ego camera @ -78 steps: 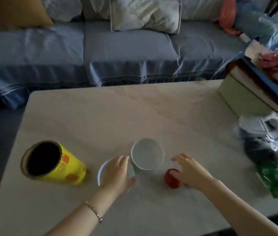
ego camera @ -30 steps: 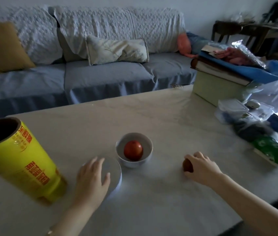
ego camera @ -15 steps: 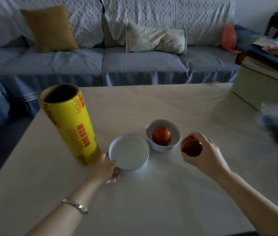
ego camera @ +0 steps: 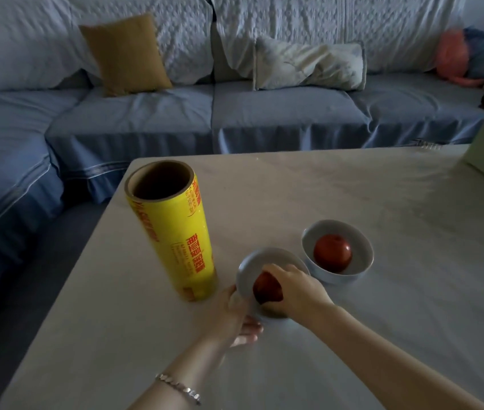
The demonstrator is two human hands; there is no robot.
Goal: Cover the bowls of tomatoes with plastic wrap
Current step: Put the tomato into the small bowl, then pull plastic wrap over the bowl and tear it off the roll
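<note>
A blue sofa ran behind the pale table. On the table a yellow roll of plastic wrap stood upright, uncovered bowls just beside it. The far bowl held a tomato. The left hand cupped the near bowl at its rim, while the right hand, fingers closed around a second tomato, held it inside that bowl. A bracelet circled the left wrist.

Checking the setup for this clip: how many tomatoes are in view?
2. One tomato lies in the far bowl; the other tomato is under the right hand, going into the near bowl steadied by the left hand. None seem hidden.
</note>
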